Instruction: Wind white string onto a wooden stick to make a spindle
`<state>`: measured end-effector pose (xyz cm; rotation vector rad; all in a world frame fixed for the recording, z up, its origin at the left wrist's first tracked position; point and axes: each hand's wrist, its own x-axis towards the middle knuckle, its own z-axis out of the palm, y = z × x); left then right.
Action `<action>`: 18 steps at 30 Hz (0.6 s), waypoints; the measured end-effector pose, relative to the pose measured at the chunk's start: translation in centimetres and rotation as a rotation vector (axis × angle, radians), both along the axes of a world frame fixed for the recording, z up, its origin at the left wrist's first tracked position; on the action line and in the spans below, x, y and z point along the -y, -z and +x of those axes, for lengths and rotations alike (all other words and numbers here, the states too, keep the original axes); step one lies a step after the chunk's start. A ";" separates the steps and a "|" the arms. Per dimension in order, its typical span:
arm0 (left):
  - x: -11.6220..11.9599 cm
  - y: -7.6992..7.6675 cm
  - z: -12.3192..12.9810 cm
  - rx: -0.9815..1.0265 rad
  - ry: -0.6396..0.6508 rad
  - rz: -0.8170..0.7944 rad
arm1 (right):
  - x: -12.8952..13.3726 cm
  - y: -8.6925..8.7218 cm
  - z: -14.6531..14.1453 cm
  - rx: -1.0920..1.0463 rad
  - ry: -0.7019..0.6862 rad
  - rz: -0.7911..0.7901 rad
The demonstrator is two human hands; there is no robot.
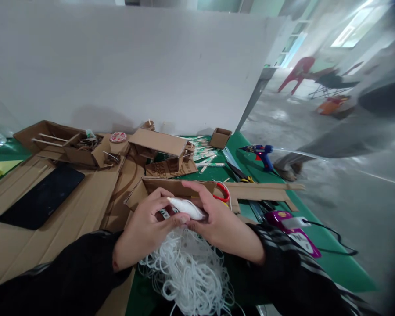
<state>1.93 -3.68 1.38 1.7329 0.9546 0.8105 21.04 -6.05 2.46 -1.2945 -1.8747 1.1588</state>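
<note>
A small white bundle [188, 208] is held between my two hands, above the near edge of an open cardboard box [136, 194]. My left hand [151, 221] grips its left end, thumb in front and fingers behind. Around its right end curves my right hand [215, 219], thumb below it and index finger raised. What the bundle is made of is hard to tell. Below my hands lies a large tangle of thin white cord [192, 274]. Red-handled scissors [222, 193] rest at the box's right corner.
A black tablet [42, 196] lies on cardboard sheets at the left. Cardboard boxes [161, 141] and thin sticks stand behind. On the green table's right are a blue glue gun [261, 153], black-and-yellow pliers [240, 172] and a purple-and-white power strip [294, 232]. A person's leg [332, 136] shows beyond.
</note>
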 end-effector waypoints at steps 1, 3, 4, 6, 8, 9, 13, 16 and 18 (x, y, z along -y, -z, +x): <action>0.0 0.0 0.0 0.016 -0.003 -0.029 | 0.0 0.0 0.0 0.002 -0.010 -0.013; 0.1 0.0 0.1 0.062 -0.005 -0.109 | 0.1 -0.1 0.0 -0.057 -0.026 -0.047; 0.2 0.0 0.1 0.091 -0.007 -0.149 | 0.1 -0.1 0.0 -0.101 -0.027 -0.065; 0.3 0.1 0.1 0.167 -0.021 -0.215 | 0.2 0.0 0.2 -0.167 -0.014 -0.096; 0.2 0.1 0.2 0.263 -0.062 -0.248 | 0.2 0.1 0.4 -0.200 0.009 -0.118; 0.2 0.1 0.2 0.306 -0.088 -0.257 | 0.2 0.2 0.6 -0.208 0.019 -0.133; -0.3 0.4 0.2 0.436 -0.161 -0.253 | 0.2 0.5 1.4 -0.188 0.036 -0.111; -0.6 0.7 0.2 0.503 -0.171 -0.270 | 0.1 0.7 1.8 -0.060 0.075 -0.010; -0.7 0.8 0.3 0.530 -0.179 -0.310 | 0.1 0.8 1.9 -0.002 0.072 0.025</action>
